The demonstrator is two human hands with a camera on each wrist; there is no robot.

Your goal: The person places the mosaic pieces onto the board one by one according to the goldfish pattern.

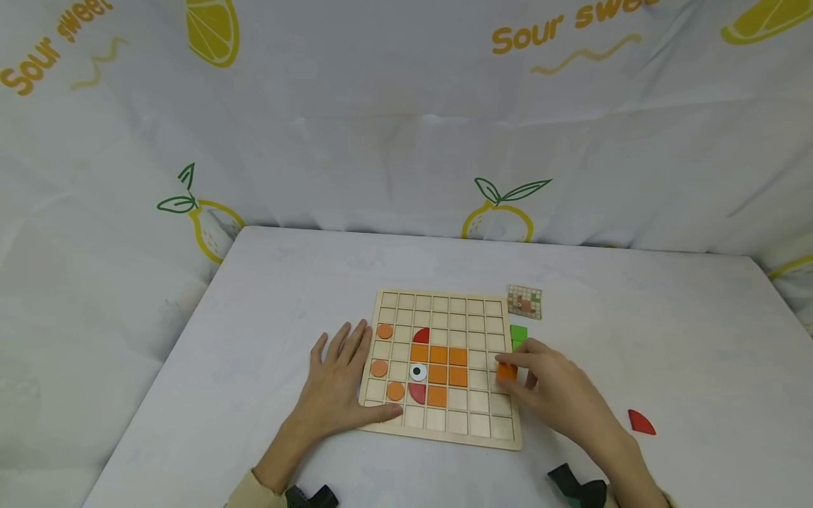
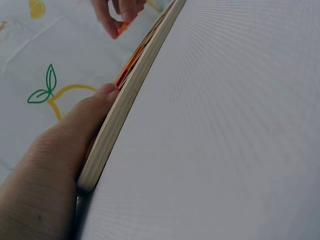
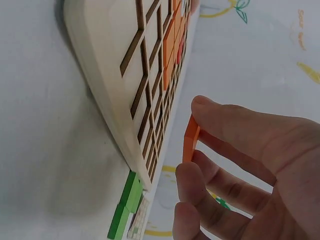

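A wooden grid board [image 1: 457, 422] lies on the white table with orange squares [image 1: 438, 355], orange discs [image 1: 384, 331], red quarter-circles [image 1: 417, 393] and a white eye disc [image 1: 418, 372] in its cells. My left hand [image 1: 336, 388] rests at the board's left side, fingers straight and spread, thumb over the lower-left edge. In the left wrist view that thumb [image 2: 82, 117] lies along the rim. Between thumb and fingertips my right hand [image 1: 559, 388] pinches an orange square tile [image 3: 191, 139], raised over the board's right edge in the head view.
Green square tiles [image 1: 519, 333] lie just beyond the board's right edge, behind the right hand. A small printed pattern card [image 1: 524, 302] sits at the board's upper-right corner. One loose red quarter-circle [image 1: 641, 422] is on the table to the right. A lemon-print cloth [image 1: 394, 141] hangs behind.
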